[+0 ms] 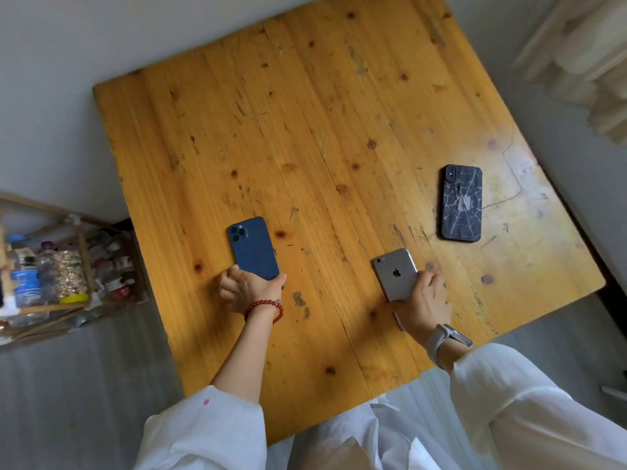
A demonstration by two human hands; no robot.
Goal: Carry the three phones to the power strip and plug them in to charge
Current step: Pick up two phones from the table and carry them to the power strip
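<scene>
1. Surface (339, 113): a yellow-orange wooden top with knots and scuff marks, seen from above and turned at an angle. A paler worn patch lies toward 3 o'clock.
2. Blue phone (253, 247): lying back up, camera cluster at its far end, at roughly 9 o'clock of the surface's middle.
3. Left hand (242, 290): closed on the near end of the blue phone. The fingers (229, 286) curl along its left edge and the thumb presses its right corner, so the phone is pinched between them. A red bead bracelet (264, 308) circles the wrist.
4. Silver phone (396, 273): back up, logo showing, toward 5 o'clock of the surface's middle, well apart from the blue phone.
5. Right hand (425, 303): gripping the near end of the silver phone, fingers wrapped at its right edge and thumb at the near corner. A pale wristwatch (444, 344) sits on the wrist.
6. Black phone (461, 202): in a spider-web patterned case, back up, at 3 o'clock, untouched by either hand, just beyond the silver phone.
7. White sleeves (509, 401) cover both forearms.
8. At 9 o'clock off the surface, a wooden rack (84, 252) holds plastic bottles (27, 279); detail there is blurred.
</scene>
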